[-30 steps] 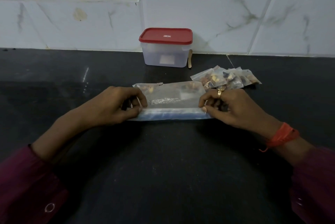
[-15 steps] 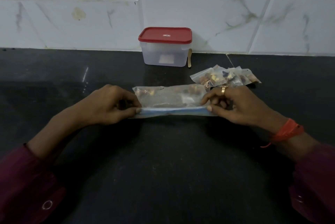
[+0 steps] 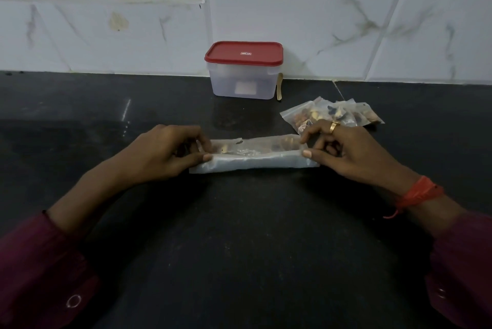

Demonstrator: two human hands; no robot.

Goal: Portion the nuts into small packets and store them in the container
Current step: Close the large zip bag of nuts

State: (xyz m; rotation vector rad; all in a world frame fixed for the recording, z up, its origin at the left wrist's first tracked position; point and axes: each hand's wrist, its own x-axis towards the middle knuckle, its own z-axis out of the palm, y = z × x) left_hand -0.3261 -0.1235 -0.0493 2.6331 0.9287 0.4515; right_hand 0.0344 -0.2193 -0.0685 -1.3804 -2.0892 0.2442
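Note:
A large clear plastic bag with a few nuts left inside lies folded into a narrow strip on the black counter. My left hand pinches its left end between thumb and fingers. My right hand, wearing a gold ring, pinches the right end. Several small clear packets of nuts lie in a pile just behind my right hand. A clear container with a red lid stands shut at the back against the wall.
A small wooden stick leans beside the container on its right. White marble-pattern tiles form the wall behind the counter. A seam in the counter runs behind the packets.
Both hands have folded the big bag over away from me, so it is now a narrower strip. The packets and the container have not moved.

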